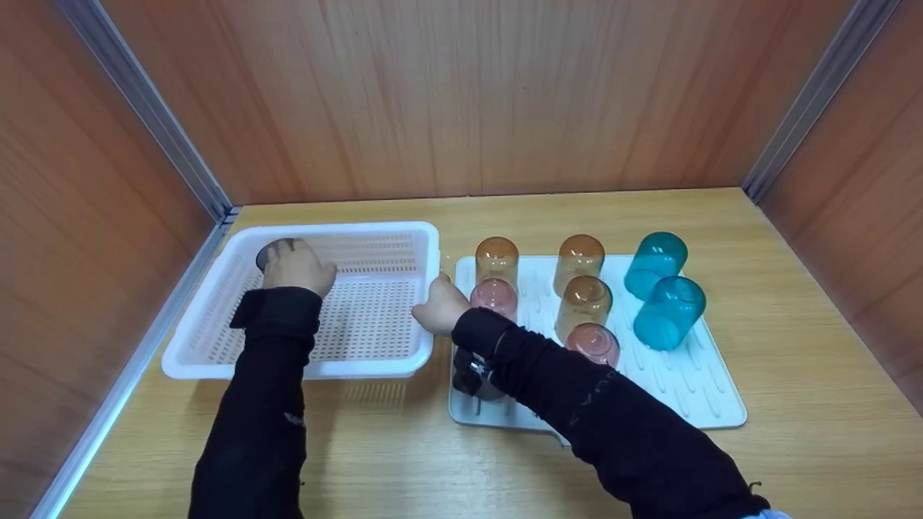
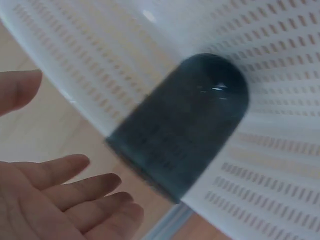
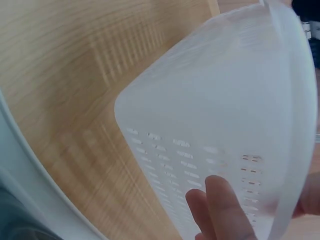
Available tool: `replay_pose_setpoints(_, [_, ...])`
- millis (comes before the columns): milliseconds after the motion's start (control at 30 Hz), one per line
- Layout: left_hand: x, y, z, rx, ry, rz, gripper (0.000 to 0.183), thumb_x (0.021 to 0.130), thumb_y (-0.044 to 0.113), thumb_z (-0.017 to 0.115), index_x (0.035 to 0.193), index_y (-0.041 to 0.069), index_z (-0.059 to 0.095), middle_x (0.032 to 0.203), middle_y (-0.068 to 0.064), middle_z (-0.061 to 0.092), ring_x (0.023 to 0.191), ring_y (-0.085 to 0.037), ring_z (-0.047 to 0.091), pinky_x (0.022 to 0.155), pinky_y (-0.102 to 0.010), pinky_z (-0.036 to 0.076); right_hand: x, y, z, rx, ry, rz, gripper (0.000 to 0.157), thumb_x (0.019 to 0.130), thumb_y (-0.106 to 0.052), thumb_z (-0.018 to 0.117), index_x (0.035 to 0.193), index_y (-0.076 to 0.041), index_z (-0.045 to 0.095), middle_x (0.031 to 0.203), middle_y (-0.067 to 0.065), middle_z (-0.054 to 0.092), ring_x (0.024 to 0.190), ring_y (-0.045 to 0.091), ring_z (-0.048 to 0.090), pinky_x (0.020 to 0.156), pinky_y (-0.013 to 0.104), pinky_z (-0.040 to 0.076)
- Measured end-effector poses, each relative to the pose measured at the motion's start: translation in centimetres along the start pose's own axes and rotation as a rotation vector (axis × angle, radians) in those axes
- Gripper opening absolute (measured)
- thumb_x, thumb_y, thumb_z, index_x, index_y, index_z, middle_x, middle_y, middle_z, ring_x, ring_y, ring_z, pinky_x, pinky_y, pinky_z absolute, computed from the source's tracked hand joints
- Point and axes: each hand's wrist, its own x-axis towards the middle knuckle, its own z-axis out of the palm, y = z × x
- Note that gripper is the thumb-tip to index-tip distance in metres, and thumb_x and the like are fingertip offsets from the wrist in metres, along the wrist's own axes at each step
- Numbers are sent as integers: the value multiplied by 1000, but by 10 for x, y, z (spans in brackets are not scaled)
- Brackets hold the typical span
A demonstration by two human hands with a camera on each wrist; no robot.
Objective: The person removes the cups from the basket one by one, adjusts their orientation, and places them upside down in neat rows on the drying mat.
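Observation:
A dark grey glass (image 2: 185, 120) leans bottom up in the far left corner of the white plastic basket (image 1: 360, 370). My left hand (image 1: 296, 268) is over that corner in the head view. In the left wrist view, its fingers (image 2: 100, 187) are spread and slightly bent, with a gap between them and the glass. At the basket's right rim, my right hand (image 1: 441, 306) pinches the wall. Two of its fingers (image 3: 225, 205) press the slotted outer side, and the thumb is partly hidden behind the rim.
Right of the basket, a pale drying tray (image 1: 689, 375) carries upside-down glasses: amber (image 1: 580, 256), pink (image 1: 595, 342) and teal (image 1: 670, 313). Beneath my right forearm, another dark glass (image 1: 490, 391) is mostly hidden. Wood panels (image 1: 476, 101) enclose the table at the back and sides.

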Motion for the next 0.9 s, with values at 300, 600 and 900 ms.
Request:
replay_pose_setpoints(300, [-2,-14,9,55,-71,-101,41,88,14,40,116,-15,45,114,-36,45,111,-52,32,96,-59,12,1,2,7,39,0,11,53,77,-9,57,120,11,34,94,14,52,85,22,54,68,26,48])
replay_pose_setpoints(600, [0,-21,7,18,19,-185,26,85,7,42,98,-6,60,97,-30,58,84,-46,54,68,-58,43,1,0,9,121,-28,-44,36,77,0,54,110,7,44,94,13,53,81,20,58,64,26,49])
replay_pose_setpoints(900, [0,-19,-1,22,-9,-176,27,78,10,51,97,-7,60,98,-28,58,86,-42,55,66,-56,44,5,0,7,49,-4,-45,34,76,-4,55,107,8,46,95,13,50,82,21,54,66,25,47])
